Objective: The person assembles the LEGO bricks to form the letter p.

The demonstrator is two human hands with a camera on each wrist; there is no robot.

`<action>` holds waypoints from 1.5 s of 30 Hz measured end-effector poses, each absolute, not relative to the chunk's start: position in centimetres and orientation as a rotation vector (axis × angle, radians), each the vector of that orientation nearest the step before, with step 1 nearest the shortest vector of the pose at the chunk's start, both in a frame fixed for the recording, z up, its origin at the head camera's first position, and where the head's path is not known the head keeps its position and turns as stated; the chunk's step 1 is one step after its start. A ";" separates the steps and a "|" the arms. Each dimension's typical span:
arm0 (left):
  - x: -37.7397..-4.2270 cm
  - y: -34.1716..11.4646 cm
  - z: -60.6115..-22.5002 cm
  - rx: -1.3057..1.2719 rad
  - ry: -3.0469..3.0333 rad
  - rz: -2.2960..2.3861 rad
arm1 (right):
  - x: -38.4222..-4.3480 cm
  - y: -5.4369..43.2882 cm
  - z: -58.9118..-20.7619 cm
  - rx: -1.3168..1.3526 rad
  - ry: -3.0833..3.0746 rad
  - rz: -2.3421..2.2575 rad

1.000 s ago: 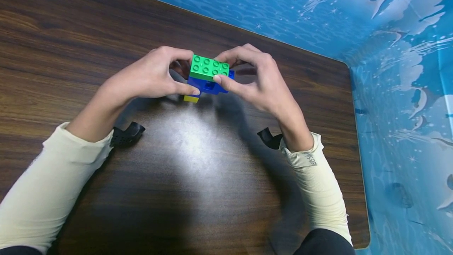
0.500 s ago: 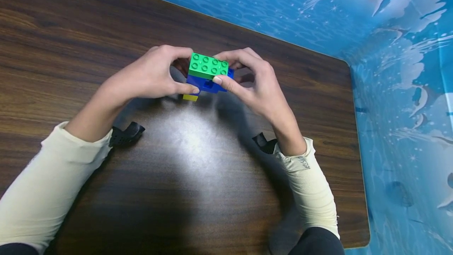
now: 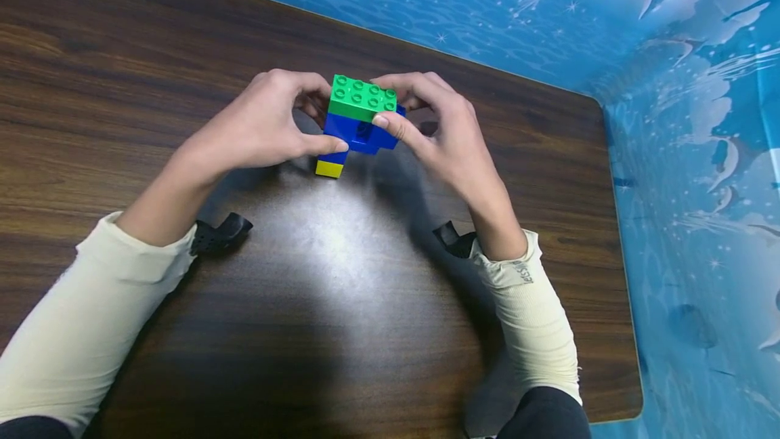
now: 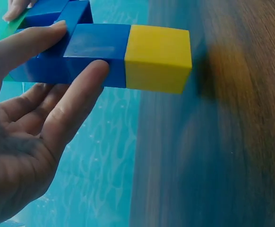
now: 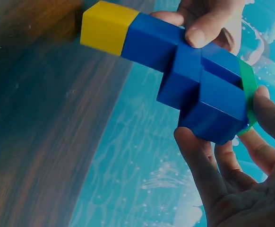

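Between the two hands is a toy-brick assembly: a green studded brick (image 3: pixel 355 108) on top, several blue bricks (image 3: pixel 342 127) in the middle and a yellow brick (image 3: pixel 329 169) at the lower end. My left hand (image 3: pixel 258 124) holds its left side, thumb on the front of the blue bricks. My right hand (image 3: pixel 447 134) holds the right end, its thumb at the green brick's lower front edge. The left wrist view shows the yellow brick (image 4: pixel 158 57) sticking out past the left fingers. In the right wrist view, right fingertips touch a blue brick (image 5: pixel 218 106) that juts out.
A dark wood-grain table (image 3: pixel 292 371) lies beneath the hands. Blue sheeting with dolphin pictures (image 3: pixel 682 175) rises behind it and on the right. Black wrist mounts (image 3: pixel 222 234) stick out from both cream sleeves (image 3: pixel 116 303).
The assembly has tipped so its green top sits higher in the head view, and more of the blue front and yellow brick shows. Both hands keep their hold; the right forearm has shifted slightly left.
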State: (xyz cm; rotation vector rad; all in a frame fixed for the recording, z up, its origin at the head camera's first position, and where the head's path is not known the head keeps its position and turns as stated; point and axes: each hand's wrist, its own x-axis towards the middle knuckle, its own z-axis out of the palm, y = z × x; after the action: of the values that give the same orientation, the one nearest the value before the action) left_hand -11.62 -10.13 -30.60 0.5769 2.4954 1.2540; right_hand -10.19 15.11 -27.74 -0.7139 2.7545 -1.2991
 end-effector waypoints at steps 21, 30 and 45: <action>-11.4 -9.6 -28.8 0.440 2.387 1.619 | -12.5 15.1 -26.0 -0.484 2.741 -1.485; -13.2 -8.9 -29.5 0.352 2.191 1.518 | -14.4 16.1 -27.9 -0.297 2.582 -1.469; -15.7 -7.4 -32.9 0.162 2.058 1.249 | -17.3 15.9 -32.4 -0.053 2.394 -1.360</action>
State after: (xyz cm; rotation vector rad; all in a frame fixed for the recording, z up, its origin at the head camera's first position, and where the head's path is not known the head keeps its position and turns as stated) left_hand -15.69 -7.41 -32.85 0.1615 2.0581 1.2494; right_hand -17.34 15.89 -32.42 -0.0531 2.3941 -1.3599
